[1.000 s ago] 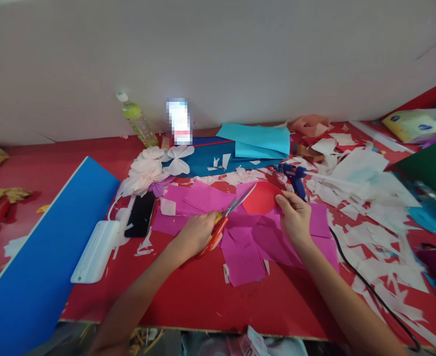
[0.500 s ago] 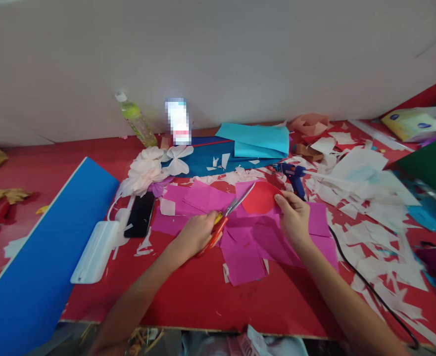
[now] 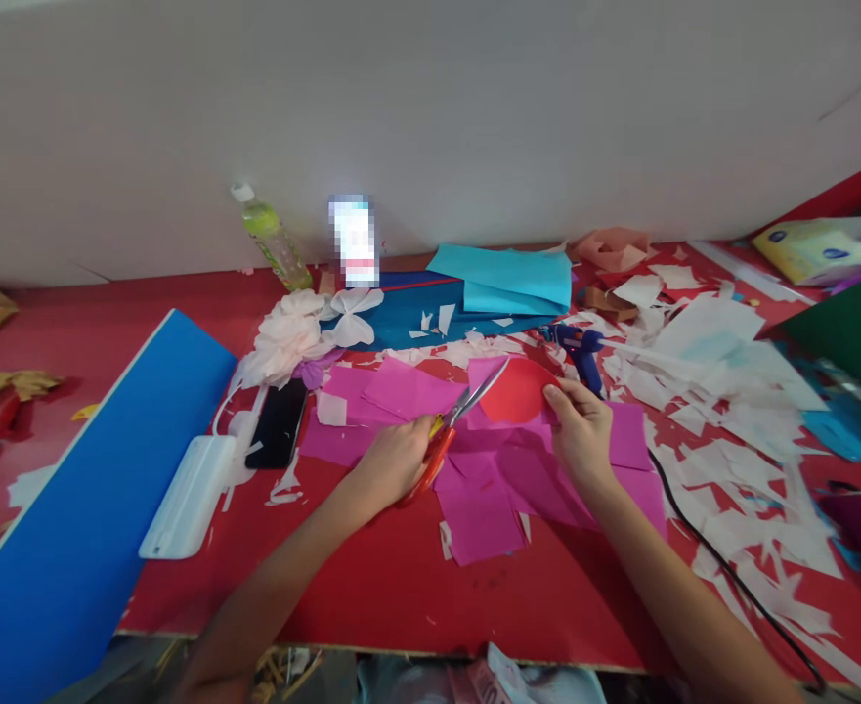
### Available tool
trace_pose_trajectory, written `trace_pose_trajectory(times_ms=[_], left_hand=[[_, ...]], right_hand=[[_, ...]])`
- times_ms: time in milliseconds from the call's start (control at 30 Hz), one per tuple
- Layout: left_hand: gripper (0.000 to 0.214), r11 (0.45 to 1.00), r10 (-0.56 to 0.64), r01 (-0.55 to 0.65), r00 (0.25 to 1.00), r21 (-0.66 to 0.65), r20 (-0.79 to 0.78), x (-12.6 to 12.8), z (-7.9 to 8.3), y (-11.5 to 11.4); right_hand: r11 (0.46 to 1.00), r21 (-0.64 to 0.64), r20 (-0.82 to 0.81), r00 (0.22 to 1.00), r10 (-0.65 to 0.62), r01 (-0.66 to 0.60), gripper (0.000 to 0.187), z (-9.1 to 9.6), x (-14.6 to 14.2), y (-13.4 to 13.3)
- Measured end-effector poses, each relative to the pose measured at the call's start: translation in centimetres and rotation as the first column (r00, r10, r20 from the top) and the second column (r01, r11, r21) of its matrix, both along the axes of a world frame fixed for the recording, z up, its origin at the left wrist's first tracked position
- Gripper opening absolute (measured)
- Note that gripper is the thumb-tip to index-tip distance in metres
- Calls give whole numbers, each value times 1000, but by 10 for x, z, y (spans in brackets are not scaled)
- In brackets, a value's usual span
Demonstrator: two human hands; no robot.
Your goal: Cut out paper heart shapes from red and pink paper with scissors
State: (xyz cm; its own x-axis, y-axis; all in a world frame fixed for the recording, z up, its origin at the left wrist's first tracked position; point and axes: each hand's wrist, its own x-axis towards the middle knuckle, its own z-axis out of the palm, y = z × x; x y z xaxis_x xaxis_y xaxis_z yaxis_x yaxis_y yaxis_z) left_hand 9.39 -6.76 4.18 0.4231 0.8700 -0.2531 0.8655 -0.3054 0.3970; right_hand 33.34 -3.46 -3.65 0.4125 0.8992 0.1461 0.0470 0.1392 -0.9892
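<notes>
My left hand [image 3: 399,458] is closed around the handles of a pair of scissors [image 3: 466,403] with orange and yellow grips. The blades point up and to the right, slightly apart, and reach the left edge of a red piece of paper [image 3: 519,393] with a rounded outline. Between thumb and fingers, my right hand [image 3: 581,425] pinches the right edge of that red piece. Pink sheets of paper [image 3: 483,523] lie spread on the table beneath both hands, some overlapping.
On the red table [image 3: 401,587], a blue glue gun [image 3: 583,352] with a black cord lies beyond my right hand. White scraps [image 3: 738,499] cover the right side. A black phone [image 3: 278,425], white power strip [image 3: 188,499], paper flower [image 3: 283,337], bottle [image 3: 273,235] and blue board [image 3: 100,489] are left.
My left hand and the scissors have shifted slightly to the right and up along the red paper. The right hand keeps its pinch, nearly still.
</notes>
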Motion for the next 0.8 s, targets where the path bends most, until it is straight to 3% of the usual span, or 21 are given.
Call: trace_pose_trajectory(times_ms=[200,800], left_hand=[[28,1000,-14,15,1000,25,-20,0,-9,0],[30,1000,-25,25,994,-6,-107,4,-2,3]], right_hand=[[1000,-11,-6,1000,-4,4,25,-1,0,0],[999,-15,25,999,43,-43,18,7,-5,-5]])
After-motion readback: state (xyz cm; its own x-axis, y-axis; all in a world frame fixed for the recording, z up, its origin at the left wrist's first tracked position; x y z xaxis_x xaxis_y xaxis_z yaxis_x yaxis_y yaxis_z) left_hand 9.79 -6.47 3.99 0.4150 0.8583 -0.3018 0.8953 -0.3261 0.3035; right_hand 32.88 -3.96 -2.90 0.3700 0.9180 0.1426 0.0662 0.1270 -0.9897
